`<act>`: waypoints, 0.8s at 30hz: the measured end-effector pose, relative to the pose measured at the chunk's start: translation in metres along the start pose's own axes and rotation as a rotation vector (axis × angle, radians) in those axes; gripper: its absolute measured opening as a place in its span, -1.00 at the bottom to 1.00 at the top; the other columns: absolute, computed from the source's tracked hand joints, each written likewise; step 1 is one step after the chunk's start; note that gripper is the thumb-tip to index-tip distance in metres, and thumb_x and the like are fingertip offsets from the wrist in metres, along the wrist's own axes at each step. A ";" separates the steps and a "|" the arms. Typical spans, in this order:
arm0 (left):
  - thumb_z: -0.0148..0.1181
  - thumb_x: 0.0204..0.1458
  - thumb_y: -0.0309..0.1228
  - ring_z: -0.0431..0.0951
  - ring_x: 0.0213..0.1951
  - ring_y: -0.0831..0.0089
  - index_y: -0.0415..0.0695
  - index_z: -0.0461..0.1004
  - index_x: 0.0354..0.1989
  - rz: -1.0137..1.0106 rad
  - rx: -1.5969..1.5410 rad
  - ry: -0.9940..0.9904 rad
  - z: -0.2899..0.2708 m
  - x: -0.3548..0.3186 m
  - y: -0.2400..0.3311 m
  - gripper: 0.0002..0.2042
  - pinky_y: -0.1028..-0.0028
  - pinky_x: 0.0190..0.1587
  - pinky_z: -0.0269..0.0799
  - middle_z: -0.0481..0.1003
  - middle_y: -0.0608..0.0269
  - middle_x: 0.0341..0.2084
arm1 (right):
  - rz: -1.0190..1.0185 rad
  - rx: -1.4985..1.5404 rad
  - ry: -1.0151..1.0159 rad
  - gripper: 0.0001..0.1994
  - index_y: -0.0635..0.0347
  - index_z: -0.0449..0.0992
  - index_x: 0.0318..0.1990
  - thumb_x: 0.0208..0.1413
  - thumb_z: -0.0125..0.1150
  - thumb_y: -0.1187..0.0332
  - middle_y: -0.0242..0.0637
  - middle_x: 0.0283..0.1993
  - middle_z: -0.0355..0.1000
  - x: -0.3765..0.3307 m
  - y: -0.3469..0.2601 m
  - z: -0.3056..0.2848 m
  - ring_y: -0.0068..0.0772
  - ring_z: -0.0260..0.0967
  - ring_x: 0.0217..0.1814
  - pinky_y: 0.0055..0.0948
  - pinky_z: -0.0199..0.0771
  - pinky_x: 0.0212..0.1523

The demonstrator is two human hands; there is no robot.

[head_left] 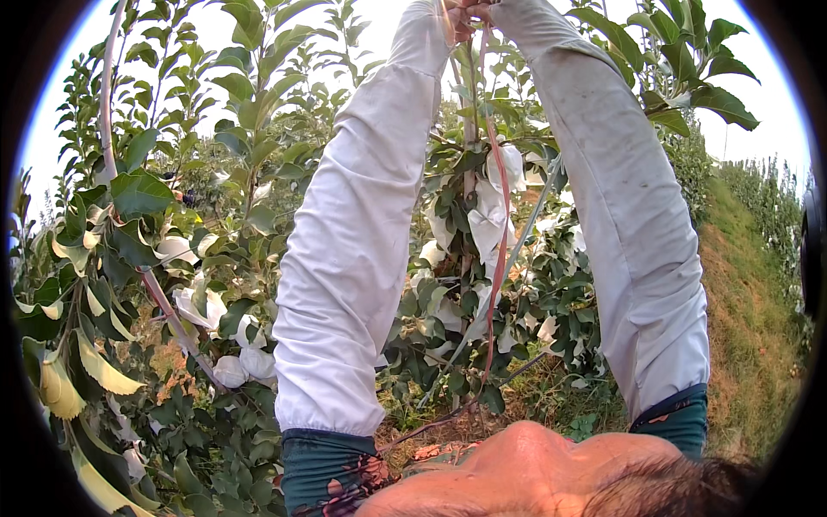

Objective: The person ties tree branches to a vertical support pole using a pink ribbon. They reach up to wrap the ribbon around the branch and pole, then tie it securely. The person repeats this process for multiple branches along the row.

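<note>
Both arms stretch up in white sleeve covers and meet at the top edge. There my left hand and my right hand come together, fingers closed, partly cut off by the frame and washed out by glare. A long pink ribbon hangs down from between them, beside my right hand's fingers. Just under the hands rises a thin tree stem with green leaves. What my left fingers pinch is too small to tell.
White fruit bags hang along the stem, and more white bags hang at the left. A pale strap crosses behind the ribbon. A bare branch leans at the left. A grassy strip runs along the right.
</note>
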State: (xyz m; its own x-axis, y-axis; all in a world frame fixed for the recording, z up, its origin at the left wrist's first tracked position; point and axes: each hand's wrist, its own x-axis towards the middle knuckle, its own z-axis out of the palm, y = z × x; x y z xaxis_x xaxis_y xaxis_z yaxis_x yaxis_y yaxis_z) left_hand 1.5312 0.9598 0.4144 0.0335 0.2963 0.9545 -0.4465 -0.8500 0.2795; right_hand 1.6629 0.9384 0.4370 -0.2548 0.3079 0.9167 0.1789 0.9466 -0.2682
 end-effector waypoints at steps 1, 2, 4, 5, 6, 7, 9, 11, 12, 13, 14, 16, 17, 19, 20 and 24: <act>-0.02 0.06 -0.29 0.39 -0.53 0.54 -0.20 0.41 -0.35 0.003 0.019 -0.002 -0.002 -0.001 0.001 -0.79 0.56 -0.53 0.29 0.40 0.28 -0.53 | 0.000 0.001 -0.002 -0.86 0.28 0.43 -0.27 -0.02 0.09 0.47 -0.28 -0.48 0.41 0.000 0.000 0.002 -0.47 0.39 -0.49 -0.53 0.43 -0.48; -0.01 0.06 -0.30 0.39 -0.53 0.54 -0.20 0.41 -0.35 0.005 0.038 -0.009 -0.005 -0.002 0.002 -0.79 0.56 -0.53 0.30 0.40 0.28 -0.53 | 0.004 0.006 -0.004 -0.86 0.28 0.43 -0.27 -0.02 0.09 0.47 -0.28 -0.48 0.41 0.001 0.000 0.002 -0.48 0.39 -0.49 -0.53 0.43 -0.48; 0.00 0.06 -0.31 0.39 -0.53 0.54 -0.20 0.42 -0.34 0.015 0.068 -0.013 -0.006 -0.007 -0.001 -0.80 0.56 -0.52 0.30 0.41 0.28 -0.53 | 0.008 -0.006 -0.005 -0.86 0.28 0.43 -0.27 -0.02 0.09 0.46 -0.28 -0.48 0.41 0.000 0.001 -0.001 -0.48 0.39 -0.48 -0.53 0.43 -0.47; 0.00 0.06 -0.31 0.39 -0.53 0.55 -0.20 0.42 -0.34 0.024 0.085 -0.010 -0.006 -0.009 -0.003 -0.80 0.56 -0.52 0.30 0.41 0.28 -0.53 | 0.012 -0.009 -0.008 -0.85 0.28 0.43 -0.27 -0.02 0.08 0.46 -0.28 -0.48 0.41 -0.001 0.001 -0.003 -0.48 0.39 -0.48 -0.53 0.43 -0.47; 0.00 0.06 -0.31 0.39 -0.53 0.55 -0.20 0.43 -0.34 0.034 0.111 -0.006 -0.006 -0.010 -0.003 -0.80 0.57 -0.52 0.30 0.41 0.28 -0.53 | 0.014 -0.006 -0.009 -0.85 0.28 0.43 -0.27 -0.01 0.08 0.45 -0.28 -0.47 0.41 0.000 0.000 -0.003 -0.48 0.39 -0.48 -0.53 0.43 -0.47; 0.01 0.05 -0.32 0.39 -0.53 0.55 -0.20 0.43 -0.34 0.045 0.138 -0.002 -0.007 -0.012 -0.003 -0.80 0.57 -0.51 0.30 0.41 0.28 -0.54 | 0.015 -0.005 -0.013 -0.85 0.28 0.43 -0.27 -0.01 0.08 0.45 -0.28 -0.47 0.41 0.000 0.000 -0.003 -0.48 0.39 -0.48 -0.53 0.43 -0.47; 0.01 0.05 -0.33 0.39 -0.53 0.55 -0.21 0.44 -0.34 0.072 0.200 0.004 -0.009 -0.015 -0.002 -0.81 0.57 -0.51 0.30 0.41 0.28 -0.54 | 0.018 0.000 -0.017 -0.85 0.28 0.43 -0.27 -0.01 0.08 0.44 -0.28 -0.47 0.41 0.001 -0.001 -0.004 -0.48 0.39 -0.48 -0.53 0.43 -0.47; 0.02 0.05 -0.33 0.39 -0.53 0.56 -0.21 0.44 -0.33 0.101 0.283 0.015 -0.010 -0.016 -0.001 -0.81 0.57 -0.50 0.30 0.42 0.28 -0.54 | 0.022 0.005 -0.023 -0.85 0.28 0.43 -0.27 -0.01 0.08 0.44 -0.28 -0.47 0.41 0.000 -0.001 -0.004 -0.48 0.39 -0.48 -0.53 0.43 -0.47; 0.03 0.05 -0.34 0.39 -0.53 0.56 -0.21 0.45 -0.33 0.122 0.335 0.021 -0.010 -0.018 0.000 -0.81 0.57 -0.50 0.30 0.42 0.28 -0.54 | 0.027 0.004 -0.026 -0.85 0.28 0.43 -0.27 0.00 0.08 0.43 -0.28 -0.47 0.41 0.000 -0.001 -0.006 -0.49 0.39 -0.48 -0.53 0.43 -0.47; 0.03 0.05 -0.34 0.39 -0.53 0.56 -0.21 0.45 -0.33 0.151 0.399 0.028 -0.010 -0.018 0.001 -0.81 0.58 -0.50 0.30 0.42 0.28 -0.54 | 0.030 0.002 -0.028 -0.85 0.28 0.43 -0.27 0.00 0.08 0.43 -0.28 -0.46 0.41 0.000 -0.002 -0.007 -0.49 0.39 -0.48 -0.53 0.43 -0.47; 0.03 0.04 -0.34 0.39 -0.53 0.56 -0.21 0.45 -0.33 0.184 0.474 0.037 -0.010 -0.018 0.003 -0.82 0.58 -0.50 0.30 0.42 0.28 -0.54 | 0.035 -0.001 -0.029 -0.84 0.28 0.43 -0.27 0.00 0.08 0.43 -0.28 -0.46 0.41 0.000 -0.004 -0.009 -0.49 0.39 -0.48 -0.53 0.43 -0.47; 0.04 0.04 -0.35 0.39 -0.53 0.57 -0.21 0.46 -0.33 0.248 0.641 0.055 -0.010 -0.022 0.005 -0.82 0.58 -0.49 0.30 0.43 0.28 -0.55 | 0.042 0.000 -0.035 -0.84 0.28 0.44 -0.26 0.00 0.08 0.42 -0.28 -0.46 0.41 -0.001 -0.002 -0.010 -0.49 0.39 -0.48 -0.53 0.43 -0.47; 0.04 0.04 -0.36 0.39 -0.53 0.57 -0.21 0.46 -0.33 0.269 0.716 0.057 -0.010 -0.025 0.006 -0.82 0.58 -0.49 0.30 0.43 0.29 -0.55 | 0.044 -0.001 -0.036 -0.84 0.28 0.44 -0.26 0.00 0.08 0.42 -0.28 -0.46 0.41 -0.002 -0.002 -0.010 -0.49 0.39 -0.47 -0.53 0.43 -0.47; 0.05 0.04 -0.36 0.40 -0.53 0.57 -0.22 0.47 -0.32 0.293 0.842 0.037 -0.009 -0.027 0.010 -0.82 0.58 -0.49 0.30 0.43 0.29 -0.55 | 0.047 0.006 -0.044 -0.84 0.28 0.44 -0.26 0.01 0.08 0.41 -0.28 -0.46 0.41 -0.002 -0.003 -0.009 -0.49 0.39 -0.47 -0.53 0.43 -0.47; 0.06 0.03 -0.37 0.40 -0.53 0.57 -0.22 0.47 -0.32 0.298 0.900 0.018 -0.008 -0.028 0.012 -0.83 0.58 -0.48 0.30 0.44 0.29 -0.55 | 0.050 0.006 -0.043 -0.84 0.28 0.44 -0.26 0.01 0.08 0.40 -0.28 -0.46 0.41 -0.002 -0.003 -0.009 -0.49 0.39 -0.47 -0.53 0.43 -0.47; 0.07 0.03 -0.38 0.40 -0.53 0.58 -0.22 0.48 -0.32 0.271 1.054 -0.048 -0.003 -0.032 0.016 -0.83 0.59 -0.47 0.30 0.44 0.29 -0.56 | 0.057 0.010 -0.052 -0.83 0.27 0.44 -0.26 0.02 0.07 0.39 -0.28 -0.45 0.42 -0.003 -0.004 -0.007 -0.50 0.40 -0.47 -0.53 0.44 -0.46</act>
State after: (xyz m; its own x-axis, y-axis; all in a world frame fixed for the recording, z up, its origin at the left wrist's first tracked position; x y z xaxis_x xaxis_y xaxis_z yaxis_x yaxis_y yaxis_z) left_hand 1.5207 0.9378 0.3876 0.0946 0.0446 0.9945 0.5459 -0.8378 -0.0144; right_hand 1.6699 0.9328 0.4372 -0.2931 0.3661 0.8832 0.1855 0.9280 -0.3231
